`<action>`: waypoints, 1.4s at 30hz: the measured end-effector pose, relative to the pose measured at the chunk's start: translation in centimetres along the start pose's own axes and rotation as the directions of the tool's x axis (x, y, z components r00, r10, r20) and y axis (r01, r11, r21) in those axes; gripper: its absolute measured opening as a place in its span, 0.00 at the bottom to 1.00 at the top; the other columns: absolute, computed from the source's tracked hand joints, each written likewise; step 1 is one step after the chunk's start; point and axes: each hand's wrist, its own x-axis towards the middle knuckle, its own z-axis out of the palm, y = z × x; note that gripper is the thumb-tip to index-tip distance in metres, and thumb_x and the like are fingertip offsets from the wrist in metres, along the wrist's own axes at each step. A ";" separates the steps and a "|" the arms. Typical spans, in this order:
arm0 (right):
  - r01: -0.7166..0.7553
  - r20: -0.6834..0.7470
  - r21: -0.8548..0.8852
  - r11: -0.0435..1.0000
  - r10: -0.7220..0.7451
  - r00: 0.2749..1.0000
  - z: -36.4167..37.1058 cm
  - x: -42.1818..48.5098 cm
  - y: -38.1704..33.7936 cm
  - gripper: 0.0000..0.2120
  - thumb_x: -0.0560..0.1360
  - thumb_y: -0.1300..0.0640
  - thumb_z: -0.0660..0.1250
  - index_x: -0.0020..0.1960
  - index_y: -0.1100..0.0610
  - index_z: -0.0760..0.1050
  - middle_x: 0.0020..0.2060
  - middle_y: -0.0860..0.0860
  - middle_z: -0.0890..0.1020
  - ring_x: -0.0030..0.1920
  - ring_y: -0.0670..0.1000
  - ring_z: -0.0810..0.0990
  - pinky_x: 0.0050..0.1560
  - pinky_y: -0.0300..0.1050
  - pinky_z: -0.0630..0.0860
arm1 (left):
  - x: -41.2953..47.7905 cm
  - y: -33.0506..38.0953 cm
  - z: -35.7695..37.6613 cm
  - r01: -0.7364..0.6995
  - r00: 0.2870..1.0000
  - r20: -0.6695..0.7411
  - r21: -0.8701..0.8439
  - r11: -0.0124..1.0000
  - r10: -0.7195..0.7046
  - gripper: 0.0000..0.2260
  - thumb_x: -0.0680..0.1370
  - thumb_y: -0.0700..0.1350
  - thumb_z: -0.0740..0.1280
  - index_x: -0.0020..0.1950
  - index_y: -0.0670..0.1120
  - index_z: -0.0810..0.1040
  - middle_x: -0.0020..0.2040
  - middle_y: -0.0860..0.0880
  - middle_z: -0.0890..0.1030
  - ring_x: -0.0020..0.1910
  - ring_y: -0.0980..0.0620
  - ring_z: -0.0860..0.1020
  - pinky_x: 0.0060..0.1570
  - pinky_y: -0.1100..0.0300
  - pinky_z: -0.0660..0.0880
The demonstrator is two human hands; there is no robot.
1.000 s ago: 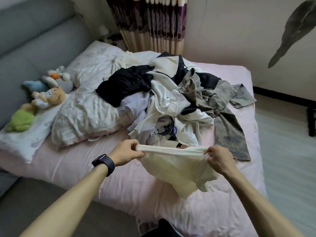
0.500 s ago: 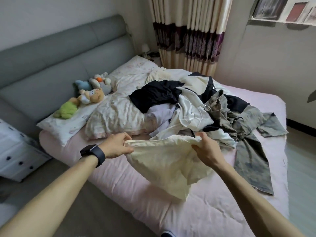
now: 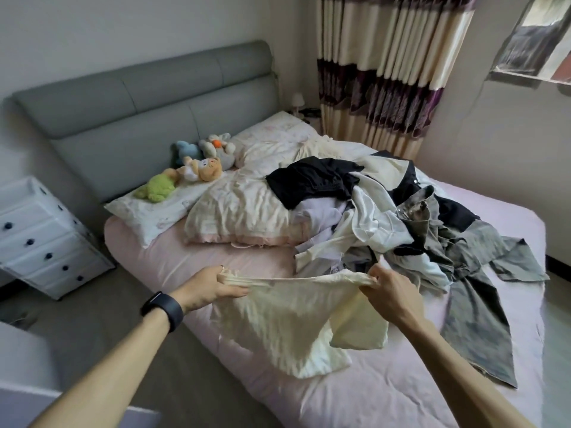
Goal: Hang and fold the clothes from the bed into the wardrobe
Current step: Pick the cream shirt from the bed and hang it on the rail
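Note:
A cream garment (image 3: pixel 287 322) hangs stretched between my two hands above the near edge of the pink bed (image 3: pixel 355 393). My left hand (image 3: pixel 208 288) grips its left top corner, and my right hand (image 3: pixel 386 291) pinches the right top corner. Its lower part drapes onto the sheet. Behind it lies a pile of clothes (image 3: pixel 386 223): black, white and lilac pieces, plus grey-green trousers (image 3: pixel 475 316) spread toward the right edge. No wardrobe is in view.
Pillows (image 3: pixel 244 211) and stuffed toys (image 3: pixel 188 171) lie at the grey headboard (image 3: pixel 148 109). A white drawer chest (image 3: pixel 40 236) stands left of the bed. Striped curtains (image 3: pixel 383 66) hang at the back. Grey floor runs along the bed's left side.
The view has swung up and left, bringing the headboard and drawer chest into sight. Both hands keep hold of the cream garment, now stretched wider between them.

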 end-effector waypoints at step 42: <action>-0.098 0.365 0.690 0.717 -0.228 0.903 -3.5 -1.7 -13.8 0.13 0.74 0.57 0.58 0.30 0.51 0.67 0.27 0.42 0.68 0.30 0.43 0.66 0.32 0.39 0.63 | -0.6 1.4 0.1 0.046 0.967 -0.249 -0.039 0.998 -0.054 0.11 0.77 0.43 0.70 0.59 0.51 0.76 0.57 0.47 0.82 0.53 0.51 0.81 0.54 0.54 0.78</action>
